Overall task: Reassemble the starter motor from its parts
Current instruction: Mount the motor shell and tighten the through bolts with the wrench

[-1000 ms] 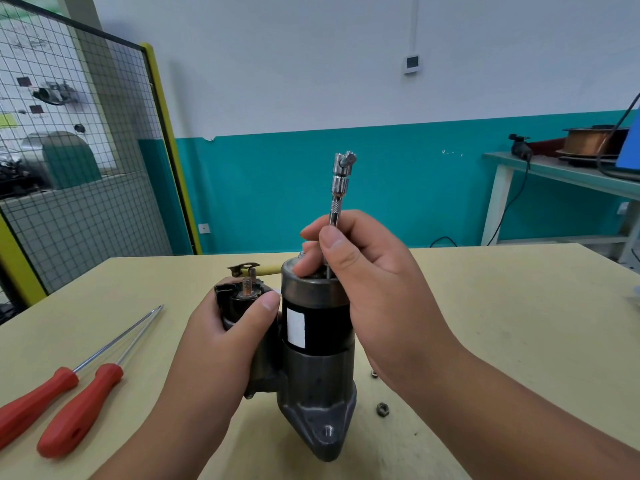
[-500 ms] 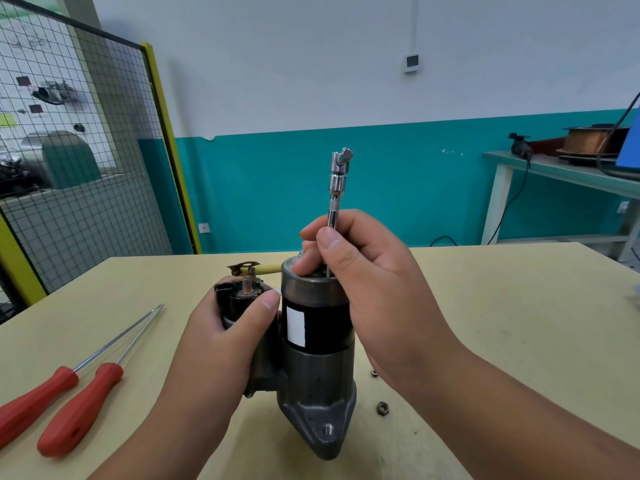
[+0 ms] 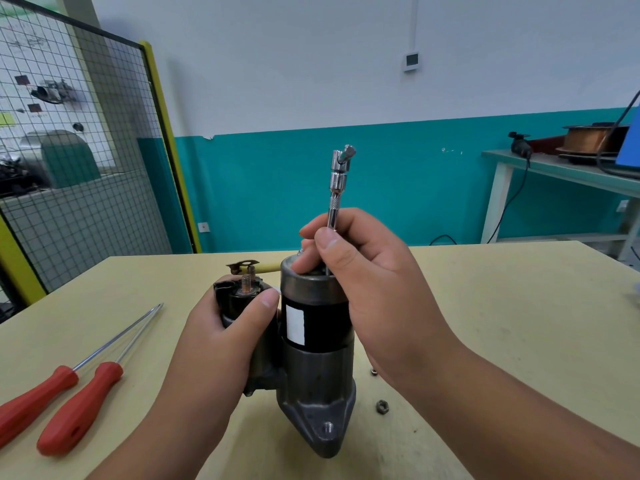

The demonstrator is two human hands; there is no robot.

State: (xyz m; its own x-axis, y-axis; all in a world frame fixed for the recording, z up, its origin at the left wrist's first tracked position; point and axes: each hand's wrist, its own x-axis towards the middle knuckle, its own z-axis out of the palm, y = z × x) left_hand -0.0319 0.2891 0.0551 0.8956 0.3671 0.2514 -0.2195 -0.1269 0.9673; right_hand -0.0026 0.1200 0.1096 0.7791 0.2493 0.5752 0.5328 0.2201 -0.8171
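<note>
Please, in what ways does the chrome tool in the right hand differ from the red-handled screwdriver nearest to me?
The chrome tool stands upright over the starter motor, pinched by the right hand; the screwdriver lies flat on the table, untouched. The chrome tool is all bare metal; the screwdriver has a red handle. Both have slim metal shafts.

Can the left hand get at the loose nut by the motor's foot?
Probably not. The left hand grips the starter motor on its solenoid side; the nut lies past the motor's base, beside the forearm of the right hand, which holds the socket driver. It would have to let go first.
</note>
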